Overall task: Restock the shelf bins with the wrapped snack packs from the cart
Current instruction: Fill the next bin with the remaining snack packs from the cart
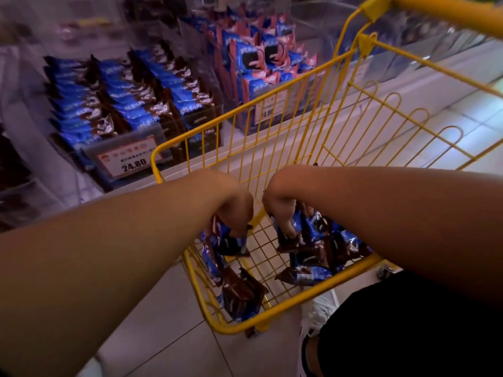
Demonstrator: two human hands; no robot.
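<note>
Both my arms reach down into a yellow wire cart point(272, 317). My left hand point(238, 213) grips a blue and brown snack pack point(231, 244) at the cart's left side. My right hand point(283, 216) curls its fingers round other blue snack packs point(310, 232) in a pile at the cart's right. More packs point(242, 295) lie loose on the cart floor. Beyond the cart, a clear shelf bin point(130, 148) holds tidy rows of the same blue and brown packs point(122, 96).
A second bin point(269, 110) to the right holds blue and pink packs. Price tags reading 24.80 hang on the bin fronts. The white shelf ledge point(245, 153) runs just behind the cart. Pale floor tiles lie below, with my white shoe point(318, 311) beside the cart.
</note>
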